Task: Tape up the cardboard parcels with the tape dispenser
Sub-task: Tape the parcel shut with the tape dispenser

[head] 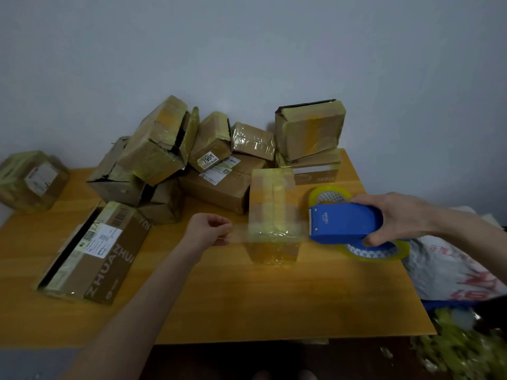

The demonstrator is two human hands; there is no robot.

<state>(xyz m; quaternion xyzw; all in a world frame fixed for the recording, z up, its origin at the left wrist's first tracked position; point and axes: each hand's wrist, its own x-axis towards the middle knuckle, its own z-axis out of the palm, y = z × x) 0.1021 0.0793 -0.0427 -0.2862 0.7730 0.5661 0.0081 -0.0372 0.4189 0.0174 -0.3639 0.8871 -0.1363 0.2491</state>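
Observation:
A small cardboard parcel (273, 212) wrapped in yellowish clear tape stands upright at the middle of the wooden table (247, 297). My right hand (395, 215) grips the blue tape dispenser (345, 222) just right of the parcel, its roll of clear tape (373, 252) showing around it. A strip of clear tape (263, 231) stretches from the dispenser across the parcel's near face to my left hand (211, 229), which pinches the strip's free end just left of the parcel.
A heap of taped cardboard parcels (192, 157) fills the back of the table against the wall. A long box (96, 250) lies at the left front, and one parcel (33, 179) sits at the far left. A plastic bag (452, 270) lies off the right edge.

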